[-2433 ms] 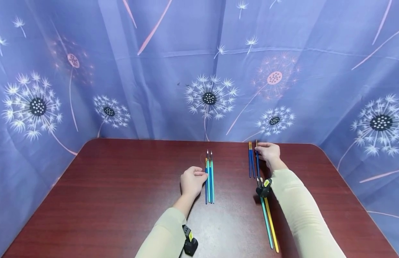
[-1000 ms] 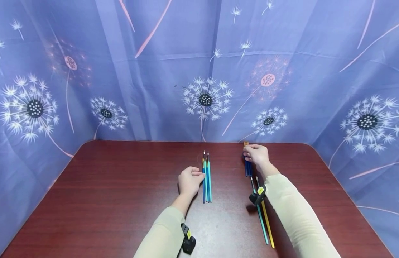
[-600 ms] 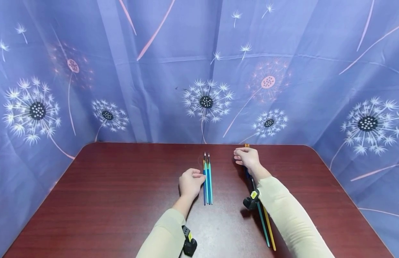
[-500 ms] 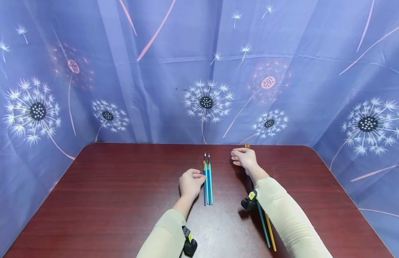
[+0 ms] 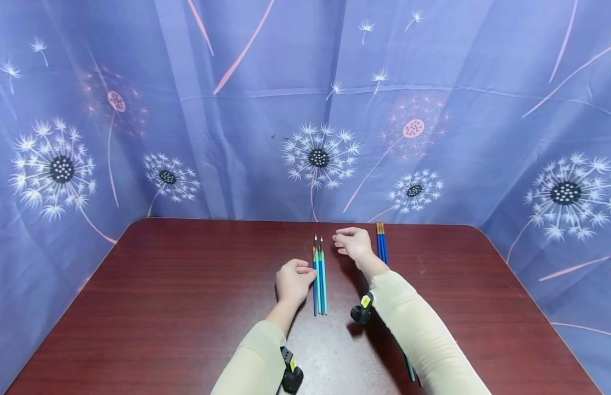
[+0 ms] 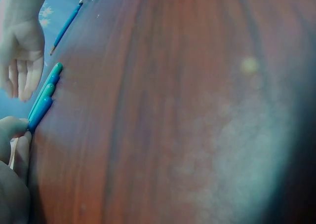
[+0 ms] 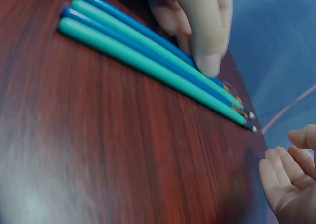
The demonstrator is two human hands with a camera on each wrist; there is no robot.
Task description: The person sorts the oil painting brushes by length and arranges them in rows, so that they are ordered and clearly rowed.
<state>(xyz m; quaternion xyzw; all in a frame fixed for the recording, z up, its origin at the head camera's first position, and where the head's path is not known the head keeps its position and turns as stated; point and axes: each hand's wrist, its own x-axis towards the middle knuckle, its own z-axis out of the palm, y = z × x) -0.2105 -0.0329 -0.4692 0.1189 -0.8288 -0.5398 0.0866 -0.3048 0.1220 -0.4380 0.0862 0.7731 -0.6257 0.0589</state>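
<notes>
Several slim teal and blue paintbrushes (image 5: 320,285) lie side by side mid-table, bristles toward the curtain. My left hand (image 5: 294,281) holds the leftmost blue paintbrush (image 7: 133,24), its thumb on the handle and its fingers bent beside the row. To the right of that row, my right hand (image 5: 354,242) hovers with loosely bent fingers and holds nothing. In the right wrist view the right hand (image 7: 291,179) has its palm partly turned up. Behind it stands a second group of blue paintbrushes (image 5: 382,244) at the far edge, its lower part hidden by the forearm.
A teal paintbrush (image 5: 410,368) peeks out beneath the right sleeve (image 5: 424,334), with most of it and its neighbour covered. The dark red table (image 5: 187,307) ends at a blue dandelion curtain (image 5: 246,137). Each wrist wears a small black camera (image 5: 292,373).
My right hand gathered a blue paintbrush to the others at the far edge, let go, and moved left toward the middle row. The left hand stayed in place.
</notes>
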